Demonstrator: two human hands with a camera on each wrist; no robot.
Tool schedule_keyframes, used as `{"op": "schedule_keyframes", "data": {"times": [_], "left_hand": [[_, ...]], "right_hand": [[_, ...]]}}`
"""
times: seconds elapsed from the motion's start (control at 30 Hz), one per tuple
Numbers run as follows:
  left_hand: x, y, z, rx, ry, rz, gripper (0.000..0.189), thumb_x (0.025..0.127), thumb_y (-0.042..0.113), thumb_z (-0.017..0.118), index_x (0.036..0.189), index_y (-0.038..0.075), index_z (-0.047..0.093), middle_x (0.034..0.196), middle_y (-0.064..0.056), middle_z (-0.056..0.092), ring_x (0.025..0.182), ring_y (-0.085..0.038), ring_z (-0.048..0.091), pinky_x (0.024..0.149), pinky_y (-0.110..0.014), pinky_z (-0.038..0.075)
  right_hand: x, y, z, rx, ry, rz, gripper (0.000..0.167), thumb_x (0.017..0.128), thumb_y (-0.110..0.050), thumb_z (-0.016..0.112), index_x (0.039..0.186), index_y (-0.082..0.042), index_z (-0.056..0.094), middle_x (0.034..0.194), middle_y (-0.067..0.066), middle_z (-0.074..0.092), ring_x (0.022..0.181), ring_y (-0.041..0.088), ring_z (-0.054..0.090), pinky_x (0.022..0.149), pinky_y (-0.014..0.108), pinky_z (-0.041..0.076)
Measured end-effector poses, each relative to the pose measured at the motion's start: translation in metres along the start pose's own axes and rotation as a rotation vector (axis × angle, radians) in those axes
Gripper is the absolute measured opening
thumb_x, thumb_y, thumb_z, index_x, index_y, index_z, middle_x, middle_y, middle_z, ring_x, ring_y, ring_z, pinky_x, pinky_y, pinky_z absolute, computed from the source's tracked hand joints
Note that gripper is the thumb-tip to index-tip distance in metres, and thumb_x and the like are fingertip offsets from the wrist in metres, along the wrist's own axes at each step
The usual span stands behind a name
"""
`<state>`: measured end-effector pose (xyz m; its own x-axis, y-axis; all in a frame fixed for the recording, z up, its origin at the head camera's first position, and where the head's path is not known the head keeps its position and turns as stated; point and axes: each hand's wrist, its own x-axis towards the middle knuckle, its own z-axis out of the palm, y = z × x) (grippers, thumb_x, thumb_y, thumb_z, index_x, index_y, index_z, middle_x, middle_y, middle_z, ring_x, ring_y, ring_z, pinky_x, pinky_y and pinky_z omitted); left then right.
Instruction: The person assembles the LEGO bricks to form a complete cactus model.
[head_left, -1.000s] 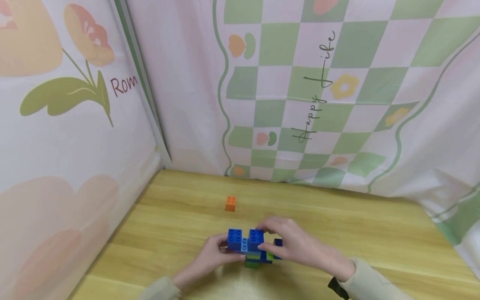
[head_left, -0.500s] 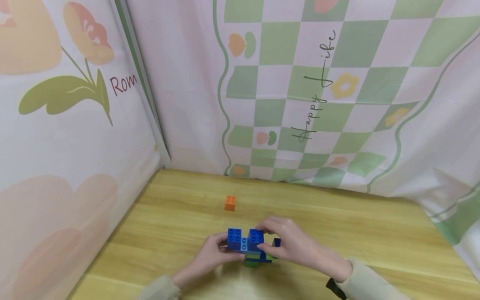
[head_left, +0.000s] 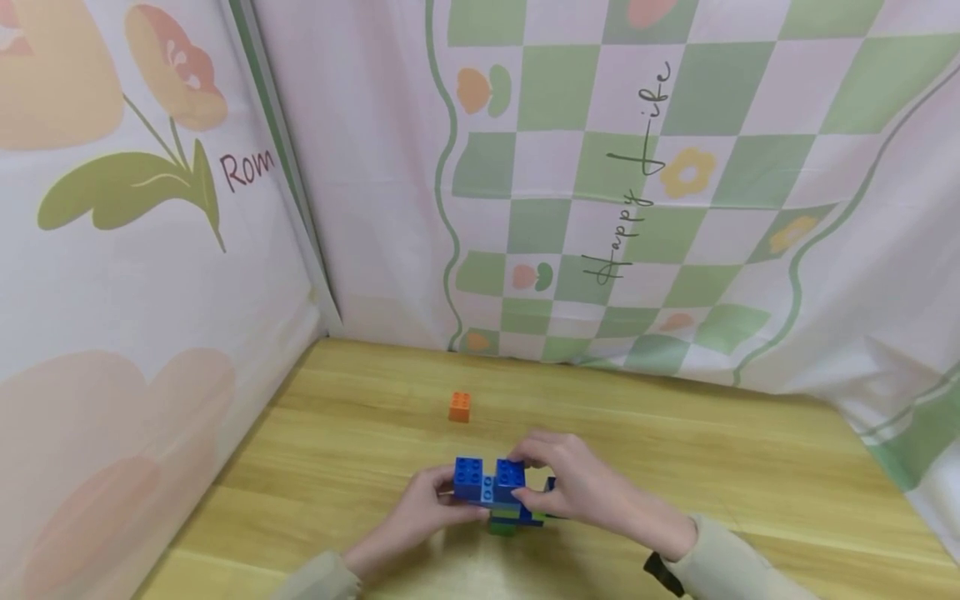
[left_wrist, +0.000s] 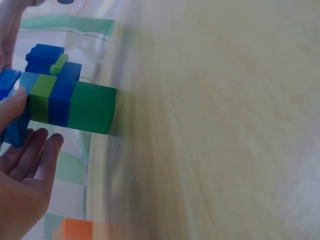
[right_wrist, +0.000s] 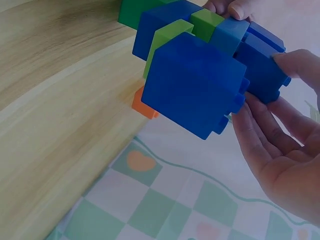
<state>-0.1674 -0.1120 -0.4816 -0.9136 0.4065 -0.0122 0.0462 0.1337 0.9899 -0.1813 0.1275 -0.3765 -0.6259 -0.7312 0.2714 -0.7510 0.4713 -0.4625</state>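
Observation:
A stack of toy building bricks stands upright at the table's front. Its foot is a green brick (left_wrist: 92, 107), with a long blue brick (left_wrist: 65, 95) and a lime green brick (left_wrist: 42, 99) above. Across these lies a light blue brick (head_left: 487, 489), bearing two dark blue bricks side by side. My left hand (head_left: 420, 510) grips the light blue brick's left end, thumb in front. Finger and thumb of my right hand (head_left: 577, 483) pinch the right-hand dark blue brick (head_left: 510, 473). Another dark blue brick (right_wrist: 192, 85) sits on a thin lime piece (right_wrist: 165, 40) on the stack's side arm.
An orange brick (head_left: 460, 407) lies alone on the wooden table (head_left: 360, 400), beyond the stack. Behind the table hangs a green checked curtain (head_left: 637, 250); a flowered cloth wall (head_left: 150, 292) runs along the left side.
My right hand has shifted slightly left, with the dark blue brick it pinches. The left hand keeps its hold and its place.

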Motion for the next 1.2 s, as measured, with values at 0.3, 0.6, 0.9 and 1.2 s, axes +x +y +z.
{"op": "schedule_keyframes", "data": {"times": [0.3, 0.6, 0.9, 1.2], "left_hand": [[0.0, 0.0, 0.001, 0.011, 0.003, 0.0, 0.049, 0.08, 0.024, 0.082, 0.123, 0.007, 0.065, 0.118, -0.012, 0.072, 0.104, -0.017, 0.07, 0.091, -0.023, 0.059], [-0.001, 0.005, 0.001, -0.009, 0.011, -0.005, 0.049, 0.081, 0.019, 0.082, 0.124, 0.005, 0.065, 0.118, -0.014, 0.072, 0.104, -0.018, 0.071, 0.09, -0.023, 0.059], [-0.003, 0.006, 0.0, -0.018, 0.002, -0.005, 0.049, 0.081, 0.017, 0.081, 0.125, 0.005, 0.064, 0.119, -0.015, 0.071, 0.104, -0.018, 0.071, 0.09, -0.024, 0.059], [-0.002, 0.006, 0.0, -0.006, 0.008, -0.003, 0.048, 0.081, 0.019, 0.081, 0.124, 0.006, 0.065, 0.118, -0.014, 0.072, 0.104, -0.018, 0.071, 0.09, -0.024, 0.059]], "right_hand": [[0.002, 0.001, -0.001, -0.025, 0.004, -0.038, 0.021, 0.081, -0.013, 0.078, 0.099, -0.008, 0.068, 0.092, 0.002, 0.072, 0.08, 0.014, 0.069, 0.069, 0.023, 0.061], [0.002, -0.003, -0.001, -0.062, -0.015, -0.004, 0.021, 0.08, -0.015, 0.08, 0.098, -0.011, 0.069, 0.092, -0.001, 0.071, 0.082, 0.01, 0.069, 0.071, 0.017, 0.059], [0.001, -0.01, 0.003, -0.128, -0.001, 0.029, 0.025, 0.079, -0.018, 0.082, 0.099, -0.009, 0.07, 0.092, -0.001, 0.071, 0.083, 0.01, 0.069, 0.071, 0.014, 0.058], [0.002, -0.008, 0.003, -0.071, 0.02, 0.005, 0.024, 0.078, -0.013, 0.082, 0.098, -0.009, 0.069, 0.091, 0.0, 0.071, 0.079, 0.009, 0.068, 0.069, 0.018, 0.059]]}}
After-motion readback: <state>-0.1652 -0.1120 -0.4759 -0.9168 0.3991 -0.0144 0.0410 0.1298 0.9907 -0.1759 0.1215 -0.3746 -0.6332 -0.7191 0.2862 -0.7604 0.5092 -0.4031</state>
